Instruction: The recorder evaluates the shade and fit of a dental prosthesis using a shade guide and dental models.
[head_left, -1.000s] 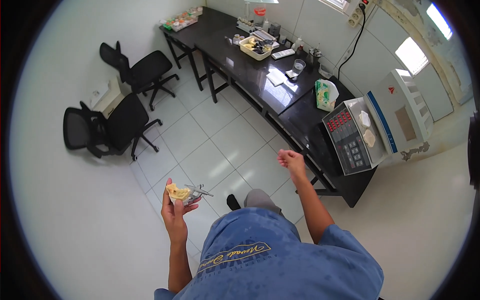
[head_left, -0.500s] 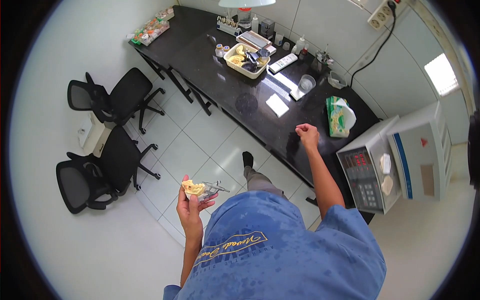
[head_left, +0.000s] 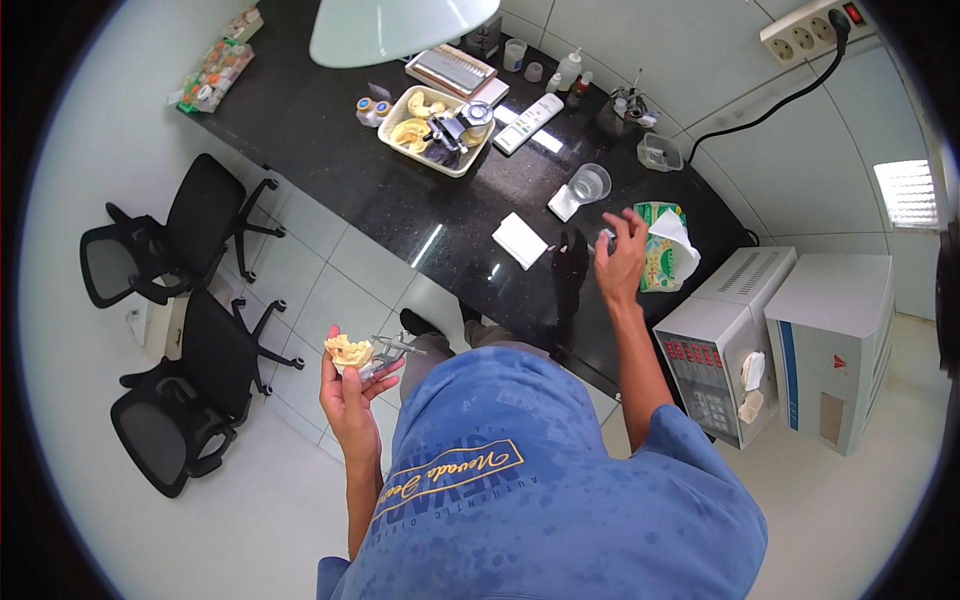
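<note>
Cast in L hand: yellowish dental cast [head_left: 348, 352], mounted on grey metal articulator [head_left: 396, 348], is gripped in the L hand [head_left: 352, 412], held up off the table, approx. in front of the shirt's L side. Thumb is pressed along the near side; other fingers are wrapped behind and under, a couple of tips showing past the metal. Cast is faced upward; articulator arms are pointed to the R.

R hand [head_left: 622, 268] is held over the table [head_left: 340, 140], fingers partly bent and moderately spread, w/ gaps seen betw. them. Small dark patch is seen at the thumb side; whether it is held, touched or only lies beyond can't be told. Contact w/ the tabletop likewise unclear.

Nearest R hand: green-and-white tissue pack [head_left: 657, 217], just beside on the R; clear cup [head_left: 590, 183], slightly farther off; white pad [head_left: 520, 241], to the L. Farther back, cream tray [head_left: 398, 150] is filled w/ yellow casts & dark metal pcs; white remote [head_left: 530, 124] is placed next to it. Grey machine [head_left: 690, 400] w/ red-lit display is located R of the R forearm.
</note>
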